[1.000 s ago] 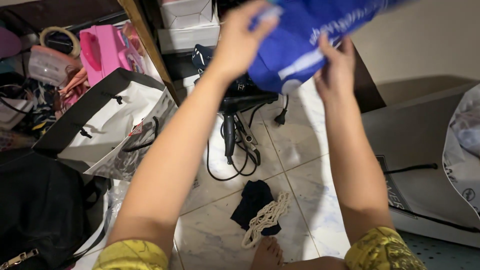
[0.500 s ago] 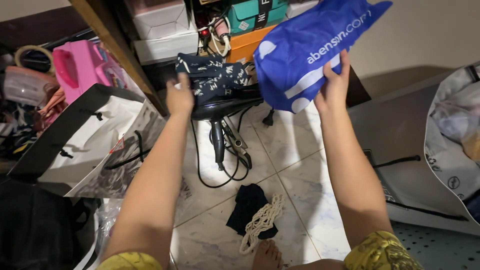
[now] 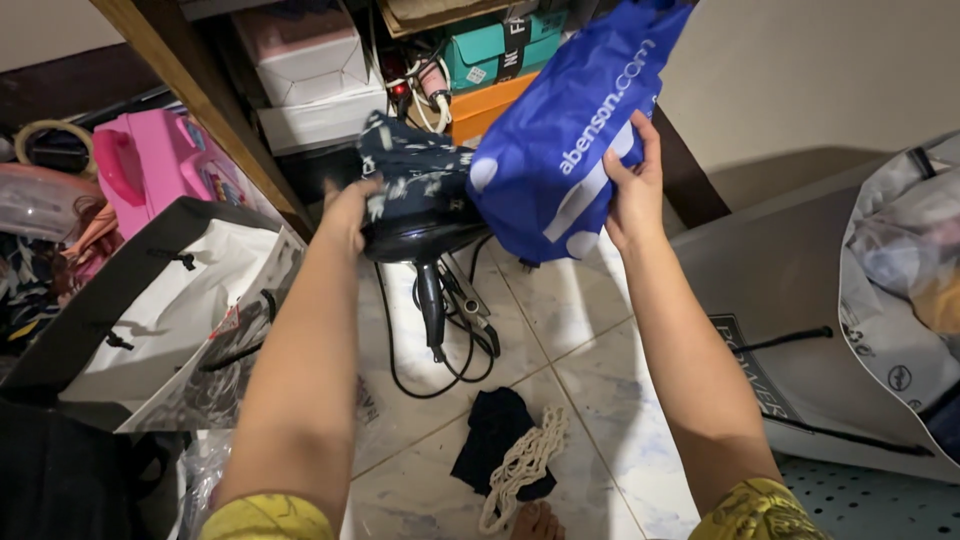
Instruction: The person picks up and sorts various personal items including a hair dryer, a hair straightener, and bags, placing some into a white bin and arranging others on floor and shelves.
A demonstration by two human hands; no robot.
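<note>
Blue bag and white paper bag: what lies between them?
In the head view, between the blue bag and the white paper bag are the left hand, gripping dark patterned cloth, and a black hairdryer.

The pale tiled floor [image 3: 590, 400] carries most of it. At its middle lies a dark cloth [image 3: 495, 440] with a cream knotted cord [image 3: 525, 465] touching it at four o'clock. At twelve o'clock of the cloth, black cables [image 3: 460, 345] loop. At nine o'clock stands a white paper bag [image 3: 170, 320]
</note>
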